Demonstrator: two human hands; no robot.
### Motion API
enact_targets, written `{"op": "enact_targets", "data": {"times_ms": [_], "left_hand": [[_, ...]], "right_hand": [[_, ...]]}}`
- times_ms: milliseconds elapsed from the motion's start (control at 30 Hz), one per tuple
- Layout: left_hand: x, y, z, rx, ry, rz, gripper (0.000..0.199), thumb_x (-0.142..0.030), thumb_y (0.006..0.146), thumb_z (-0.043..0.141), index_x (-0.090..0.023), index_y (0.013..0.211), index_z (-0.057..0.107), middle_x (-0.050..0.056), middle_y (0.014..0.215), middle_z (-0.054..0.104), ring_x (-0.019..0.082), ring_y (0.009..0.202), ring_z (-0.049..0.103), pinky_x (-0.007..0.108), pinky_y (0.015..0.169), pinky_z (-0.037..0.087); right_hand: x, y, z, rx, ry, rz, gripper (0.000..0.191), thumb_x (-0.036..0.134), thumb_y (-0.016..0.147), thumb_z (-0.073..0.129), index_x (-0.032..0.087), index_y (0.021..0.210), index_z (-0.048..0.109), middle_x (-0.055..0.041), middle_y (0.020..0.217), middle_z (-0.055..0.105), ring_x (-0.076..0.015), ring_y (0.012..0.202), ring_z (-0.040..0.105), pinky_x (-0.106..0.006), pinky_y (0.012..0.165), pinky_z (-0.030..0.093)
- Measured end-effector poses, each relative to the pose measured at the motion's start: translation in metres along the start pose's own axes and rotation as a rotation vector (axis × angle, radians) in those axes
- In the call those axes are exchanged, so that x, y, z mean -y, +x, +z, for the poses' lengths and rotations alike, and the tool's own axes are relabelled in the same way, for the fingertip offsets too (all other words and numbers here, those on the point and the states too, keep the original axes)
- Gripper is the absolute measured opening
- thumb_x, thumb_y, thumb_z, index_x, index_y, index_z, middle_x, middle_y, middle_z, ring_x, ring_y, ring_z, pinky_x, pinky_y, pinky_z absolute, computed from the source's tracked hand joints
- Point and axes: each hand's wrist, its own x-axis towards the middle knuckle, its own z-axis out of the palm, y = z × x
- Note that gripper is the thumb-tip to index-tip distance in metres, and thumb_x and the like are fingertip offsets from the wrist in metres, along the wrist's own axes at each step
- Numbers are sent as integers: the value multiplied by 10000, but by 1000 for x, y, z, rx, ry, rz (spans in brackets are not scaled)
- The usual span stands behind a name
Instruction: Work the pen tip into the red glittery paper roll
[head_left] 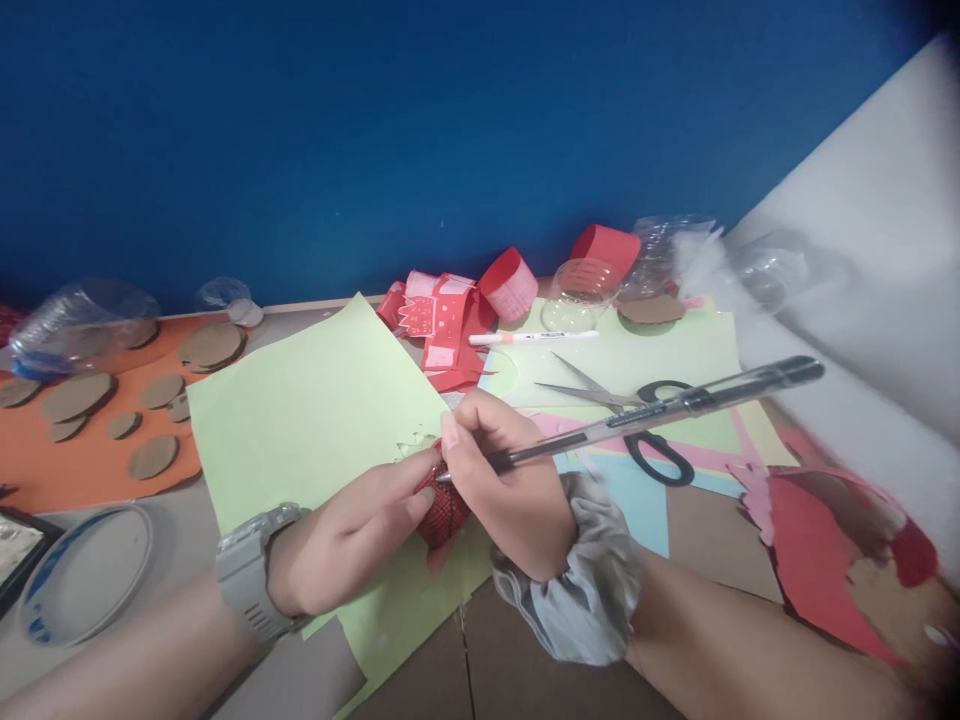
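Observation:
A black-inked clear pen (675, 405) slants up to the right from my right hand (502, 480), whose fingers are closed around it. Its tip meets a small red piece with a dark grid-like pattern (444, 515). My left hand (360, 530) presses that piece down with thumb and fingers, and part of it is hidden beneath my hands. Underneath lies a light green paper sheet (307, 390), with a little cut or drawn green shape (416, 440) just beyond my left fingertips.
Open scissors (622, 400) lie right of my hands on coloured papers. Behind are red paper pieces (450, 320), a white marker (532, 338) and clear plastic cups (581, 295). Cardboard discs (154, 457) rest on orange paper at left, near a tape roll (34, 610). Red paper (817, 560) lies at right.

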Motion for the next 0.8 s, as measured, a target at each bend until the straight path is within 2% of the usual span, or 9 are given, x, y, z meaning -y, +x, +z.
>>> {"op": "enact_targets", "data": {"times_ms": [267,567,800], "left_hand": [[2,-2,0,7,-2,-19,362,-299,1053,233,-139,884,510,61,858,561,165,760,530,288,774,438],[2,-1,-1,7,1,1,349,-288,1050,246,-123,1058,553,66,853,571,173,747,535,284,749,444],[2,-2,0,7,-3,-3,360,-296,1048,244,-123,1021,559,73,846,574,180,741,538,290,727,452]], "right_hand": [[-1,1,0,2,-17,-17,309,260,865,522,242,621,333,54,564,313,-128,491,289,-282,474,275],[1,1,0,-2,0,-4,318,271,868,510,241,620,314,47,567,311,-129,497,288,-287,476,279],[1,2,-1,24,17,-7,323,237,854,524,241,618,303,40,560,309,-135,481,285,-295,453,269]]}}
